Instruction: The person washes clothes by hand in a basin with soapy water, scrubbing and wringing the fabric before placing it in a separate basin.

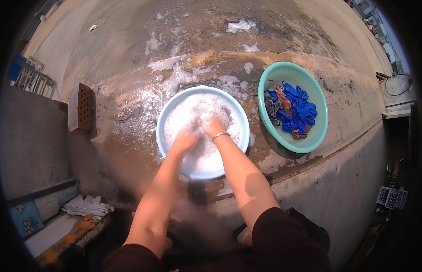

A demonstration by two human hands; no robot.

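A pale blue basin full of white suds stands on the wet ground in front of me. Both my hands reach into it. My left hand is at the foam's surface left of the middle, blurred, its fingers lost in the suds. My right hand, with a silver bangle at the wrist, dips in beside it, fingertips under the foam. Whatever lies beneath the suds is hidden. To the right, a green basin holds crumpled blue cloth, with brownish and grey pieces among it.
A perforated brick stands to the left of the blue basin. Spilled foam lies on the ground beyond it. Crumpled whitish material lies at lower left, and a white plastic basket sits at the far right.
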